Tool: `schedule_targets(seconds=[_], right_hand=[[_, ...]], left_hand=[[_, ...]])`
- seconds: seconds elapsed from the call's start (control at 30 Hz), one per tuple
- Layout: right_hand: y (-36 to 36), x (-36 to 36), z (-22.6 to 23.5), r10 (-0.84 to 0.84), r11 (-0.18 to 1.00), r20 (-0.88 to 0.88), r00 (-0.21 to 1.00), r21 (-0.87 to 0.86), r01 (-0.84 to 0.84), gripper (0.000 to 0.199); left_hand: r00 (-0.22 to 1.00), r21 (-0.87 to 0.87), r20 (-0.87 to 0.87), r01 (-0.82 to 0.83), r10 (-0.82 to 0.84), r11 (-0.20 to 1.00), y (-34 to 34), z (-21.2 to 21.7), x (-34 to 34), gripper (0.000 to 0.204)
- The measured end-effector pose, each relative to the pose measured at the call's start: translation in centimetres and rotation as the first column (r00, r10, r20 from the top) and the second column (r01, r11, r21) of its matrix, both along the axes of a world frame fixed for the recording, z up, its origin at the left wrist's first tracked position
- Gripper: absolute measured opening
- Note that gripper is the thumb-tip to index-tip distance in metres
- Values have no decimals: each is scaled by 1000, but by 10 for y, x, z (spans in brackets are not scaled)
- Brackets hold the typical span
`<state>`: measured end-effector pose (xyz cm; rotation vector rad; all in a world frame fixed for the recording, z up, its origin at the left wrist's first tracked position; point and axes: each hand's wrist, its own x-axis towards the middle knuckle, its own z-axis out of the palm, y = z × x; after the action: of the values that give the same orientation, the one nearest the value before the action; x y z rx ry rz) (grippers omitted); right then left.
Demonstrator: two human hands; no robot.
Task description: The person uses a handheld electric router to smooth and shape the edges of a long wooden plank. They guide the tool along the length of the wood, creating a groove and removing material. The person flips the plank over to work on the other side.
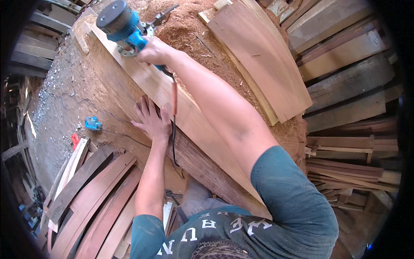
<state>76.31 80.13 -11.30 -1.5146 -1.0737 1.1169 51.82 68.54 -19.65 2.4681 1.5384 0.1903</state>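
Observation:
My right hand (154, 52) is wrapped round the side grip of a blue and black handheld router (114, 20) with a metal side guide. The router sits on the far end of a long pale plank (189, 116) that runs diagonally from my body to the upper left. My left hand (154, 123) lies with its fingers spread at the plank's left edge, on the darker brown board (198, 159) alongside. From the router a black power cord with an orange-brown sleeve (174, 98) hangs past my left hand. The router's bit is hidden.
Wide curved boards (258, 60) lie on sawdust (183, 32) to the right of the plank. Stacked timber (345, 64) lines the right side. Several curved slats (99, 194) lean at the lower left. A small blue object with a cord (92, 123) lies on the ground.

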Motion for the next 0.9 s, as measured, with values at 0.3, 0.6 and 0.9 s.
schedule_targets(seconds=[0.3,0.6,0.9], right_hand=[[-371,-53,54,12,976,-37,999,-216,-19,36],[-637,-83,102,49,813,-59,997,-578,-74,37],[-588,-69,74,73,876,-83,994,-472,-104,34]], left_hand=[[997,-254,-66,-63,47,965,0,34,-16,89],[978,-614,-171,-13,-117,789,-35,69,-8,122],[971,-548,-164,58,-175,835,-30,43,-14,121]])
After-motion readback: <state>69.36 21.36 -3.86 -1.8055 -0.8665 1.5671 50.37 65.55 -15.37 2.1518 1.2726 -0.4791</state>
